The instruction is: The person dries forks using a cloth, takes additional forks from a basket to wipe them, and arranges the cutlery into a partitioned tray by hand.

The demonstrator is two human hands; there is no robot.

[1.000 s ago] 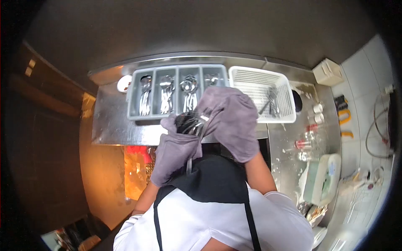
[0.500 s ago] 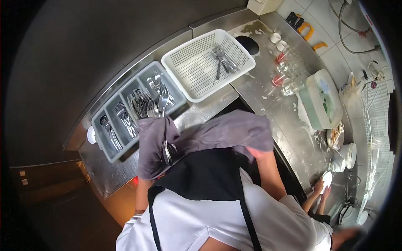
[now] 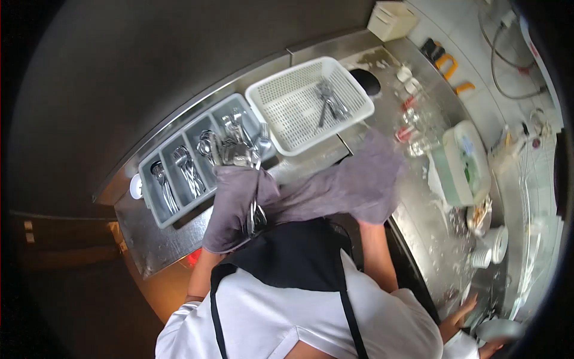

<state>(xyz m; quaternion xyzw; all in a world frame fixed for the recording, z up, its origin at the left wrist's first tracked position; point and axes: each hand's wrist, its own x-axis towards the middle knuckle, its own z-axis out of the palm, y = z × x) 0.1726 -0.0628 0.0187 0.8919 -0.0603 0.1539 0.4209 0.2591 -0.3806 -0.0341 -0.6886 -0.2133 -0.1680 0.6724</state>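
My left hand (image 3: 230, 218), wrapped in a grey-purple towel (image 3: 335, 185), is closed around a bunch of cutlery (image 3: 256, 218). Metal ends stick out above the towel, and more ends show below it against the black apron. The towel stretches across to my right hand (image 3: 372, 226), which grips its other end; the fingers are hidden under the cloth. Just beyond my left hand lies a grey cutlery tray (image 3: 156, 210) with several compartments holding spoons, forks and other pieces. A white perforated basket (image 3: 281, 128) beside it holds a small pile of cutlery (image 3: 332, 102).
On the steel counter (image 3: 412, 215) to the right are several glasses (image 3: 418, 140), white cups (image 3: 408, 78) and a pale green tub (image 3: 454, 164). Stacked white dishes (image 3: 495, 244) stand farther down, near another person's hand (image 3: 469, 306). A small white container (image 3: 136, 186) touches the tray's left end.
My right hand has lifted its end of the towel farther up and forward. The cutlery stays in my left hand. The other person's hands have shifted; the white plate between them no longer shows.
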